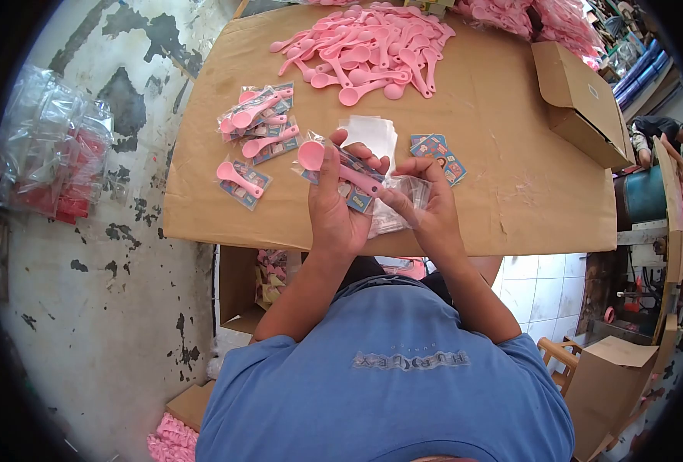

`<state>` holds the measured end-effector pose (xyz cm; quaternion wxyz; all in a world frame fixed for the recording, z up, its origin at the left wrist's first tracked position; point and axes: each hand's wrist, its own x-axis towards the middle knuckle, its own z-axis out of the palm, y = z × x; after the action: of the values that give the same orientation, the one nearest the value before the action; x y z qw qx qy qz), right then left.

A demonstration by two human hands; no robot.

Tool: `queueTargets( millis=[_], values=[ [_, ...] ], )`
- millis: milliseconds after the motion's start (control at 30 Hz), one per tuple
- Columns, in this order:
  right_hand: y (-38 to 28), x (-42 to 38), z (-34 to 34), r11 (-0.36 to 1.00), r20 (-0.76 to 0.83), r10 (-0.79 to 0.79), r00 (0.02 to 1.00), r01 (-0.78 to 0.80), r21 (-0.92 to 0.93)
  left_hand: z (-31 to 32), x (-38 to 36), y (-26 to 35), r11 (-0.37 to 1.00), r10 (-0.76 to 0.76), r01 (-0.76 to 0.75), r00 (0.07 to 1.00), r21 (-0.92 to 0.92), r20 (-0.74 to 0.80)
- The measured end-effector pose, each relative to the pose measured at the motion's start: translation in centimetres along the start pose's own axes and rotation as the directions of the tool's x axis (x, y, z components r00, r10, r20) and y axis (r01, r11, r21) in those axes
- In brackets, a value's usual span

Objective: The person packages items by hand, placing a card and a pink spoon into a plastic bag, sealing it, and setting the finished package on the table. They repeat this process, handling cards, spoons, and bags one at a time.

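Observation:
My left hand [336,212] is closed around a pink measuring spoon [362,179] and a printed blue card [354,197], which appear to be in a clear plastic bag. The spoon's bowl points to the upper left, beside my thumb. At the handle end, my right hand [436,212] pinches the bag's clear plastic [417,189] between thumb and fingers. Beneath my hands lie a stack of clear bags [387,223] and white sheets [380,135]. Several bagged spoons with cards [241,183] rest to the left. Loose blue cards [451,167] lie just beyond my right hand.
A large heap of pink spoons [380,46] covers the far part of the brown-covered table [503,215]. A cardboard box [584,104] stands at the right edge. Clear bags [56,146] hang on the left wall. Another person [665,135] is at far right.

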<state>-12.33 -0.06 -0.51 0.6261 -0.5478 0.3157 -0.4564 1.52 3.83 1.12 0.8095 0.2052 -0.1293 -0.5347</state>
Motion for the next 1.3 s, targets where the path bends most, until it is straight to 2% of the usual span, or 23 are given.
queueTargets(
  millis=[67, 167, 200, 300, 333, 367, 400, 500, 567, 700, 733, 833, 867, 933, 967, 1000, 1033, 1100, 1167, 1233, 1300],
  values=[
    [-0.8, 0.1, -0.1, 0.999, 0.015, 0.035, 0.999, -0.035, 0.016, -0.2, 0.2, 0.0, 1.000, -0.014, 0.014, 1.000, 0.004, 0.028],
    [-1.0, -1.0, -2.7, 0.966, 0.182, 0.255, 0.950, -0.258, -0.004, -0.7, 0.8, 0.3, 1.000, 0.016, -0.016, 1.000, -0.006, 0.014],
    [-1.0, -1.3, -3.2, 0.977, 0.175, 0.209, 0.962, -0.200, -0.070, -0.7, 0.9, 0.6, 1.000, 0.027, -0.027, 1.000, 0.012, -0.002],
    [-1.2, -1.5, -6.4, 0.967, 0.105, 0.211, 0.972, -0.193, -0.164, -0.5, 1.3, 1.8, 0.999, 0.032, -0.031, 0.999, 0.039, -0.027],
    [-1.3, -1.5, -6.7, 0.859, 0.057, -0.008, 0.998, 0.036, -0.511, -0.4, 1.3, 2.0, 0.999, 0.012, -0.011, 1.000, 0.034, -0.018],
    [-2.8, -1.3, -6.4, 0.580, 0.091, -0.231, 0.969, 0.212, -0.787, -0.3, 1.4, 2.1, 1.000, -0.011, 0.011, 1.000, 0.027, -0.008],
    [-3.9, -1.1, -6.2, 0.185, 0.201, -0.410, 0.890, 0.297, -0.937, -0.2, 1.4, 2.1, 0.998, -0.057, 0.057, 0.998, -0.003, 0.013],
    [-4.6, -0.3, -5.6, 0.401, 0.228, -0.388, 0.893, 0.386, -0.830, 0.5, 1.3, 1.6, 0.976, -0.202, 0.207, 0.977, -0.070, 0.071],
    [-4.7, 0.1, -4.3, 0.380, 0.320, -0.411, 0.853, 0.480, -0.791, 1.3, 1.0, 0.9, 0.949, -0.295, 0.302, 0.952, -0.085, 0.088],
    [-4.5, 1.1, -2.8, 0.354, 0.469, -0.472, 0.746, 0.648, -0.674, 0.9, 0.5, 0.2, 0.896, -0.442, 0.444, 0.884, 0.022, 0.155],
    [-4.5, 1.4, -2.4, 0.388, 0.466, -0.512, 0.721, 0.678, -0.624, 0.6, 0.3, 0.3, 0.870, -0.491, 0.492, 0.856, 0.036, 0.161],
    [-5.9, 2.1, -2.6, 0.533, 0.488, -0.484, 0.726, 0.687, -0.493, 0.1, 0.2, 1.0, 0.852, -0.513, 0.523, 0.842, -0.019, 0.168],
    [-5.6, 2.4, -3.3, 0.601, 0.482, -0.478, 0.734, 0.674, -0.429, -0.3, 0.1, 1.0, 0.898, -0.439, 0.440, 0.893, 0.017, 0.100],
    [-4.4, 2.9, -4.8, 0.721, 0.468, -0.464, 0.752, 0.628, -0.294, -0.7, 0.3, 1.9, 0.921, -0.365, 0.336, 0.922, 0.197, 0.133],
    [-4.6, 2.4, -4.4, 0.817, 0.360, -0.383, 0.850, 0.494, -0.298, -0.8, 0.3, 2.3, 0.918, -0.331, 0.279, 0.931, 0.283, 0.155],
    [-5.1, 1.7, -3.5, 0.894, 0.250, -0.284, 0.926, 0.350, -0.281, -0.7, 0.2, 2.5, 0.931, -0.310, 0.246, 0.924, 0.270, 0.225],
    [-5.0, 1.4, -3.4, 0.926, 0.216, -0.214, 0.953, 0.269, -0.266, -0.4, 0.0, 2.6, 0.901, -0.326, 0.222, 0.913, 0.372, 0.246],
    [-4.5, 0.9, -3.3, 0.970, 0.172, -0.080, 0.982, 0.116, -0.213, 0.3, -0.6, 2.7, 0.814, -0.362, 0.154, 0.888, 0.560, 0.282],
    [-3.8, 0.0, -3.2, 0.990, 0.166, 0.048, 0.985, -0.024, -0.140, 0.4, -0.8, 2.0, 0.805, -0.342, 0.175, 0.918, 0.566, 0.202],
    [-3.0, -0.6, -3.5, 0.991, 0.126, 0.089, 0.988, -0.074, -0.115, -0.2, -0.8, 1.6, 0.749, -0.374, 0.214, 0.918, 0.627, 0.133],
    [-2.6, -1.1, -3.9, 0.993, 0.030, 0.104, 0.994, -0.102, -0.062, 0.5, -1.0, 1.0, 0.748, -0.305, 0.157, 0.945, 0.645, 0.123]
  ],
)
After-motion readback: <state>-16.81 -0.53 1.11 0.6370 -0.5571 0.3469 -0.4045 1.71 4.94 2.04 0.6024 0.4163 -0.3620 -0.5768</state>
